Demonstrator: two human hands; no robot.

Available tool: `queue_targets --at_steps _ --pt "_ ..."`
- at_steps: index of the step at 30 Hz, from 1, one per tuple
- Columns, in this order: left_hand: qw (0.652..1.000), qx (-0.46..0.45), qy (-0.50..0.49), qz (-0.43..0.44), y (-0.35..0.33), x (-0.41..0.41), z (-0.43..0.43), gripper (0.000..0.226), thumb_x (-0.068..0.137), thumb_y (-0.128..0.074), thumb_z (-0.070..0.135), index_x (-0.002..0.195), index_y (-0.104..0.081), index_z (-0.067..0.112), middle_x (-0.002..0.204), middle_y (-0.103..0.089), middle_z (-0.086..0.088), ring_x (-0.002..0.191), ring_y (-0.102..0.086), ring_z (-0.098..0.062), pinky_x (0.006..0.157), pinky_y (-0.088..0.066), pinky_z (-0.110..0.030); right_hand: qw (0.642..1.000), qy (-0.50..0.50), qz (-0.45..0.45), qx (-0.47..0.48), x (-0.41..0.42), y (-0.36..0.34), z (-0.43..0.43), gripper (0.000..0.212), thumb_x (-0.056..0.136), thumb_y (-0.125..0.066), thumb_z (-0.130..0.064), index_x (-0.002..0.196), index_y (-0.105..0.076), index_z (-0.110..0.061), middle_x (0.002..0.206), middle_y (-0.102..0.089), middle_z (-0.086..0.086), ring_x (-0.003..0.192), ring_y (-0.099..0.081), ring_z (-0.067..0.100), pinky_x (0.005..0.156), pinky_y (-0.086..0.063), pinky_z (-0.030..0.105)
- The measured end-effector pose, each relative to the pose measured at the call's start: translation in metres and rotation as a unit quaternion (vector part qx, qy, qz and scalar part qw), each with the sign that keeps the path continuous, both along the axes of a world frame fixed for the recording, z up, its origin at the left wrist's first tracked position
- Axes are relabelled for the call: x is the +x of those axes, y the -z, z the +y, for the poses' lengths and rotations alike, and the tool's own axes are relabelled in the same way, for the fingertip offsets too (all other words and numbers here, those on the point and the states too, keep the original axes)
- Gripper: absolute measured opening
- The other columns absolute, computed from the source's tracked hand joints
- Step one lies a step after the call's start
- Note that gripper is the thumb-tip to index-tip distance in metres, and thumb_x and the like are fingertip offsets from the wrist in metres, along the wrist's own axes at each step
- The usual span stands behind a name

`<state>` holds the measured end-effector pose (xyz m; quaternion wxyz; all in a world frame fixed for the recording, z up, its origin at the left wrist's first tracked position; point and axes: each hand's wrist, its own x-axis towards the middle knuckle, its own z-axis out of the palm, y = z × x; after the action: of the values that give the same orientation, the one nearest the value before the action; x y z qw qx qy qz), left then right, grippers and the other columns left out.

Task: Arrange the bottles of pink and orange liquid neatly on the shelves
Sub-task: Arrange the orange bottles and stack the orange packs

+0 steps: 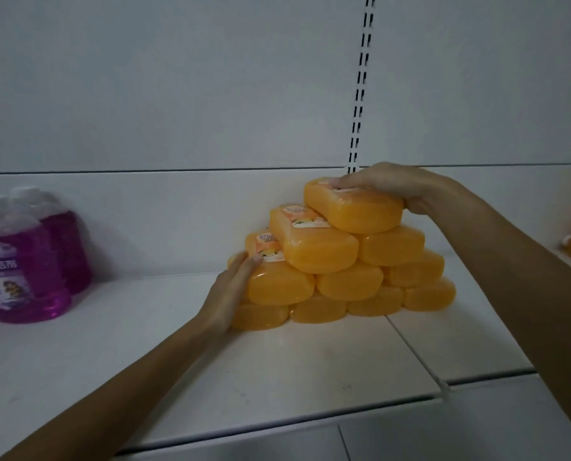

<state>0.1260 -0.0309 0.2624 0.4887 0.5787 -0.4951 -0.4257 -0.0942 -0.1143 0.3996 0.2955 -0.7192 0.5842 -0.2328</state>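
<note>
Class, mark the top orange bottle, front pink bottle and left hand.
top orange bottle [360, 214], head view, near end.
front pink bottle [34, 242], head view, liquid above label.
left hand [232, 287], head view, back of hand.

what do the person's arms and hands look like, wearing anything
Both are bare hands: the left grip and right grip wear no gloves, and no rings show. The left forearm and right forearm are uncovered to the frame edge: no sleeve, watch or bracelet in view.

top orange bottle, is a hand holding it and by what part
Yes: the right hand grips the top orange bottle, fingers over its labelled upper face. The left hand only presses flat against the pile on its left side.
</note>
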Motion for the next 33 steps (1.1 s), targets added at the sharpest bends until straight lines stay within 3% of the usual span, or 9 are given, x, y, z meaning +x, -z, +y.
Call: queue_targets --at_steps 3,6,16,21,24,26,28,30,33 --pt "1.000 -0.002 -0.013 0.012 0.003 -0.004 -0.006 0.057 0.085 -0.038 0.057 0.137 -0.034 0.031 0.135 -0.050 -0.008 0.117 -0.052 -0.031 0.105 -0.039 -0.052 1.000 -0.005 -0.028 -0.001 -0.002 -0.002 -0.006 0.073 0.075 -0.067 -0.055 0.135 -0.045 -0.021 0.117 -0.054 0.004 0.091 -0.057 0.021 0.071 -0.050 0.032" --pt "0.999 0.001 -0.029 0.012 0.002 -0.016 -0.010 0.056 0.090 -0.037 0.052 0.141 -0.031 0.029 0.136 -0.049 -0.009 0.117 -0.052 -0.030 0.106 -0.038 -0.049 0.999 -0.011 -0.030 0.000 -0.007 -0.003 -0.013 0.071 0.076 -0.068 -0.053 0.135 -0.046 -0.021 0.117 -0.053 0.005 0.088 -0.056 0.020 0.065 -0.048 0.031" --pt "0.999 -0.001 -0.038 0.007 0.004 -0.094 -0.029 0.059 0.090 -0.036 0.057 0.141 -0.031 0.029 0.137 -0.048 -0.009 0.119 -0.051 -0.030 0.105 -0.039 -0.050 0.998 0.020 -0.054 -0.001 -0.079 0.004 -0.034 0.071 0.075 -0.069 -0.051 0.136 -0.044 -0.023 0.128 -0.053 0.009 0.105 -0.056 0.028 0.085 -0.050 0.039" --pt "0.999 -0.008 -0.050 -0.019 0.002 -0.133 -0.035 0.053 0.092 -0.035 0.055 0.139 -0.034 0.030 0.134 -0.049 -0.009 0.117 -0.051 -0.029 0.105 -0.038 -0.048 0.998 0.005 -0.064 0.010 -0.115 0.004 -0.039 0.065 0.078 -0.067 -0.048 0.133 -0.044 -0.022 0.117 -0.051 0.006 0.091 -0.055 0.022 0.071 -0.047 0.033" --pt "0.998 -0.003 -0.051 -0.036 -0.001 -0.140 -0.036 0.043 0.094 -0.032 0.053 0.132 -0.038 0.032 0.127 -0.050 -0.006 0.113 -0.051 -0.027 0.103 -0.039 -0.043 0.997 0.012 -0.072 0.008 -0.129 0.006 -0.043 0.075 0.074 -0.071 -0.050 0.137 -0.042 -0.021 0.123 -0.052 0.005 0.103 -0.055 0.026 0.083 -0.050 0.038" --pt "0.993 -0.020 -0.055 -0.102 -0.002 -0.138 -0.036 0.041 0.095 -0.033 0.053 0.129 -0.038 0.032 0.138 -0.044 -0.008 0.122 -0.045 -0.028 0.107 -0.035 -0.045 0.996 0.019 -0.087 0.009 -0.133 0.008 -0.046 0.083 0.069 -0.076 -0.049 0.138 -0.042 -0.019 0.130 -0.052 0.008 0.109 -0.055 0.028 0.087 -0.050 0.041" --pt "0.970 -0.067 -0.110 -0.209 -0.007 -0.137 -0.038 0.055 0.093 -0.038 0.053 0.140 -0.036 0.023 0.150 -0.031 -0.007 0.137 -0.029 -0.027 0.112 -0.027 -0.047 0.995 0.022 -0.095 -0.001 -0.134 0.007 -0.046 0.083 0.069 -0.078 -0.046 0.138 -0.042 -0.015 0.131 -0.052 0.010 0.108 -0.055 0.028 0.080 -0.050 0.038" --pt "0.940 -0.148 -0.171 -0.254 -0.024 -0.144 -0.036 0.049 0.096 -0.041 0.044 0.139 -0.041 0.019 0.150 -0.033 -0.006 0.138 -0.028 -0.023 0.110 -0.026 -0.042 0.994 0.024 -0.109 -0.011 -0.134 0.006 -0.045 0.082 0.069 -0.080 -0.040 0.136 -0.043 -0.010 0.127 -0.053 0.011 0.101 -0.055 0.027 0.070 -0.049 0.034" --pt "0.923 -0.220 -0.125 -0.292 -0.057 -0.172 -0.035 0.041 0.099 -0.038 0.037 0.132 -0.051 0.017 0.145 -0.040 -0.005 0.135 -0.032 -0.019 0.109 -0.024 -0.036 0.991 0.026 -0.133 -0.012 -0.133 0.004 -0.041 0.080 0.069 -0.082 -0.034 0.133 -0.045 -0.006 0.117 -0.052 0.010 0.093 -0.053 0.024 0.057 -0.045 0.030"
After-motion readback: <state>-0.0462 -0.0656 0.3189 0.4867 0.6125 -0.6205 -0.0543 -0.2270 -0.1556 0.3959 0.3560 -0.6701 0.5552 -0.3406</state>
